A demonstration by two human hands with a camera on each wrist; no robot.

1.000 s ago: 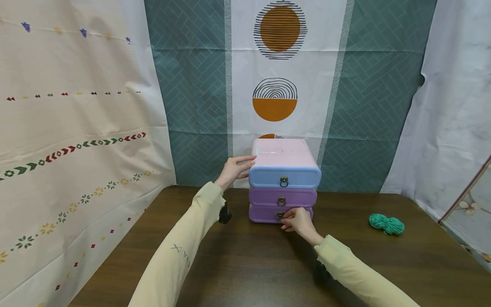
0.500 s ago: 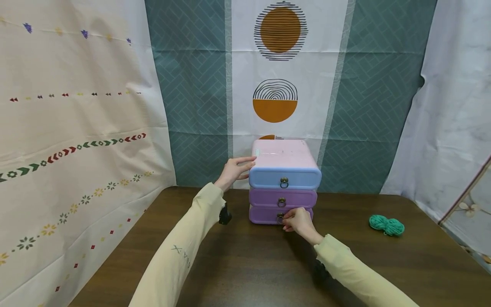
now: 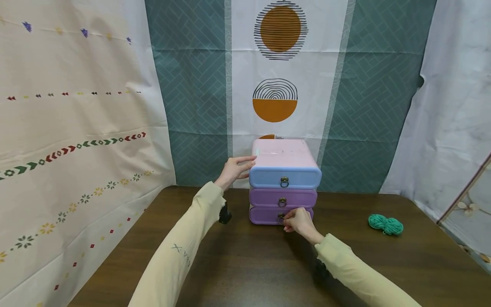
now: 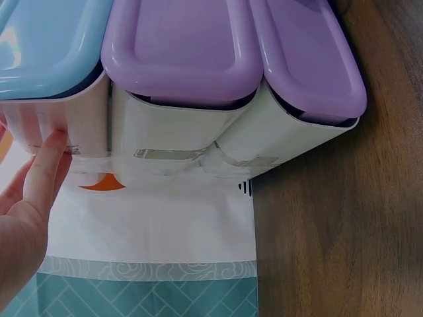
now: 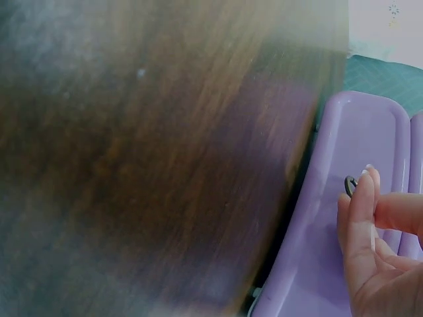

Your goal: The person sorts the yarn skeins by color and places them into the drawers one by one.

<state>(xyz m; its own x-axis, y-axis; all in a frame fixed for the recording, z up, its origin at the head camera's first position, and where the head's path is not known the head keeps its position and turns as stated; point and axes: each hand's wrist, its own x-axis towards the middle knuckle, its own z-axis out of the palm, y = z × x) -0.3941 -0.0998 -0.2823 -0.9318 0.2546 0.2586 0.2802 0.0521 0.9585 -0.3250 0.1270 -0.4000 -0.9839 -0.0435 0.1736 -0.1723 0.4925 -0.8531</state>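
A small chest of drawers [image 3: 285,153] stands at the back of the table, pink on top, with a blue drawer [image 3: 268,178] above two purple ones. My left hand [image 3: 234,169] touches the chest's upper left side with its fingers extended; in the left wrist view those fingers [image 4: 45,168] rest on the pink side below the blue front. At the bottom purple drawer [image 3: 262,216], my right hand [image 3: 301,222] pinches the ring pull [image 5: 349,185] between thumb and fingers. Part of that ring is hidden by the fingertips. All the drawer fronts sit close to the chest.
A skein of green yarn [image 3: 385,224] lies to the right on the brown wooden table [image 3: 238,264]. Patterned cloths hang behind and on both sides, with the teal and white curtain [image 3: 199,106] right behind the chest.
Both hands stay nearly where they were. The right fingers have shifted very slightly to the right at the bottom drawer's ring, and the ring has shifted a little with them.
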